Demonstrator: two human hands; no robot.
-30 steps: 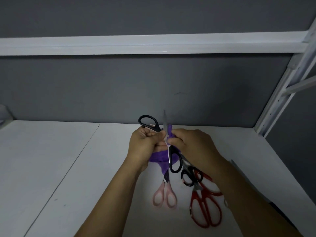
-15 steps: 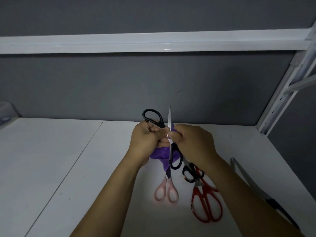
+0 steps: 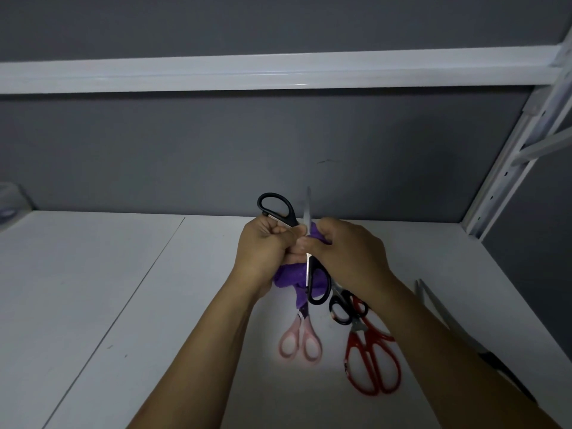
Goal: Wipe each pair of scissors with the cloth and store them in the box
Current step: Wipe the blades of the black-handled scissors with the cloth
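The left hand (image 3: 263,249) sits just left of centre frame, its fingers curled tight round the shank of the black-handled scissors (image 3: 291,216) and a bunch of the purple cloth (image 3: 286,277) together. The right hand (image 3: 349,255) is pressed up against it, thumb and fingers pinching a fold of the cloth round the base of one blade (image 3: 307,212). That blade sticks straight up out of the grip. The scissors are spread open, held above the table (image 3: 93,289): one black loop rises to the upper left of the knuckles and the other hangs below them, in front of the trailing cloth. On the table under the hands lie pink-handled scissors (image 3: 301,326), loops toward the bottom of the frame and blades hidden under the cloth. Just right of them are small black-handled scissors (image 3: 331,308), whose loops touch or overlap the red-handled scissors (image 3: 366,337) below. Further right, partly behind the right forearm, lie long scissors (image 3: 445,320) with a dark handle, near the table's right edge. A grey wall panel (image 3: 216,150) stands behind the table, with a white shelf rail (image 3: 278,72) across the top and a white slotted upright (image 3: 510,168) at the upper right. A pale translucent thing (image 3: 9,205) shows at the left edge; I cannot tell what it is.
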